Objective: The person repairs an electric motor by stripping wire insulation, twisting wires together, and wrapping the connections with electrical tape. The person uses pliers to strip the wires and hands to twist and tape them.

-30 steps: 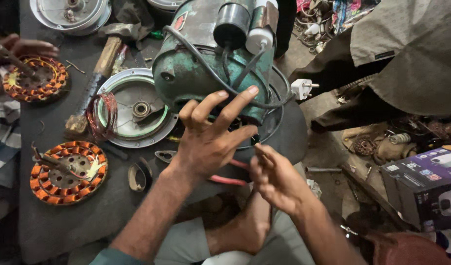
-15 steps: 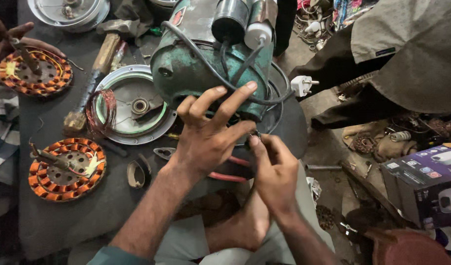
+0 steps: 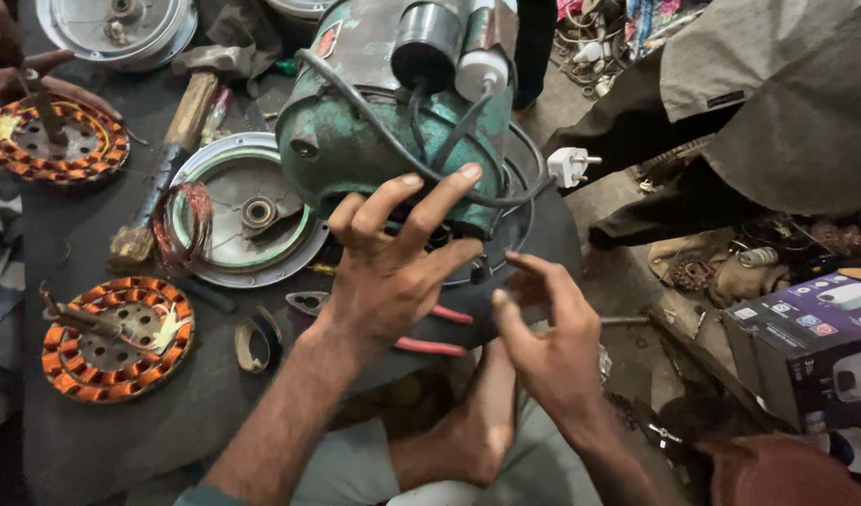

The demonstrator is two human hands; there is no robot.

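Observation:
A green electric motor (image 3: 355, 141) lies on the dark work surface (image 3: 121, 440), with a black capacitor (image 3: 428, 42) and a white cylinder (image 3: 482, 66) on top. A grey cable (image 3: 505, 192) loops round it to a white plug (image 3: 571, 167). My left hand (image 3: 393, 272) is spread over the motor's near end, fingers pressing on its rim and the cable. My right hand (image 3: 552, 347) hovers just right of it, fingers apart and pointing at the motor's lower edge, holding nothing I can see. Red-handled pliers (image 3: 430, 345) lie under my left wrist.
A round metal cover (image 3: 247, 211), a hammer (image 3: 172, 150) and an orange-wound stator (image 3: 116, 337) lie to the left. Another person's hand (image 3: 18, 80) rests on a second stator (image 3: 51, 141). A person in grey (image 3: 777, 103) crouches on the right, near a purple box (image 3: 810, 342). My bare foot (image 3: 468, 431) is below.
My right hand has moved up and opened beside the motor's end. My left hand has stayed spread on the motor. The other person's hand has shifted on the far stator.

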